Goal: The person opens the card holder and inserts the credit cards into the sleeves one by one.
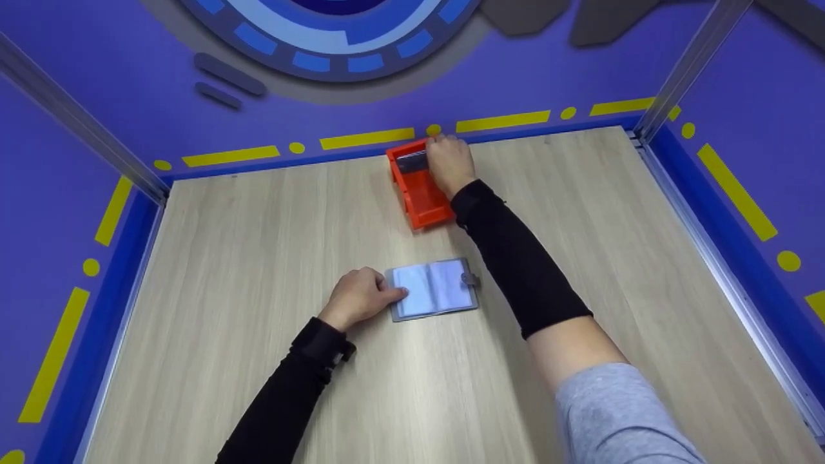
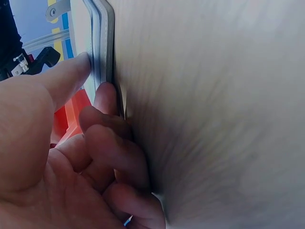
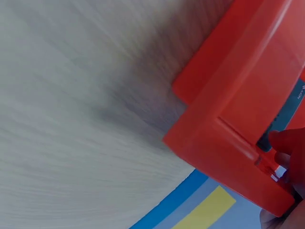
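Note:
An open card holder (image 1: 433, 287) with clear sleeves and a grey cover lies on the table, its snap tab pointing right. My left hand (image 1: 363, 296) pinches its left edge, thumb on the sleeve page and fingertips (image 2: 106, 98) at the cover's edge; the other fingers curl against the tabletop. Farther back, a red bin (image 1: 428, 200) holds dark cards (image 1: 412, 161) leaning at its far end. My right hand (image 1: 450, 161) reaches over the bin's far right corner, with curled fingers pinching the dark cards' right end. The bin wall partly hides those fingertips in the right wrist view.
The pale wooden table (image 1: 258, 258) ends at a purple back wall (image 1: 361, 119) with yellow markings, close behind the bin. Similar side panels with metal rails (image 1: 741, 277) flank the table left and right.

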